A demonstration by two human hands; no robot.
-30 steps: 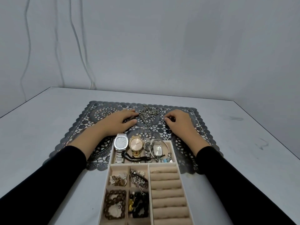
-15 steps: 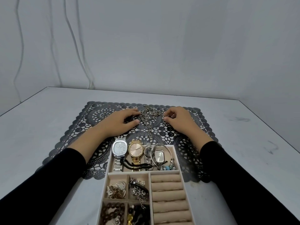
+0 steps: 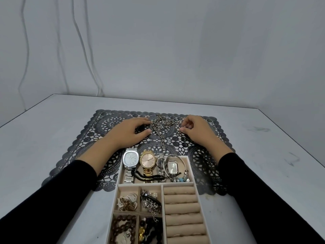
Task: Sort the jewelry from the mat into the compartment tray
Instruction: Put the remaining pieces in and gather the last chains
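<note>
Chain necklace [image 3: 161,128] on lace mat [image 3: 202,155], left hand [image 3: 128,133] flat beside it, fingers relaxed, right hand [image 3: 197,129] pinching small ring [image 3: 182,127]

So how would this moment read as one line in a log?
left hand: open, on mat beside chain | right hand: pinching small ring | tray: watches already in

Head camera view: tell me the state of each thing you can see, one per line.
chain: loose heap on the mat, not yet in the tray.
left hand: flat on the mat, fingertips at the chain.
right hand: fingers curled, pinching a small ring.
mat: lying flat, tray's far end on it.
tray: open, several compartments already filled.
</note>
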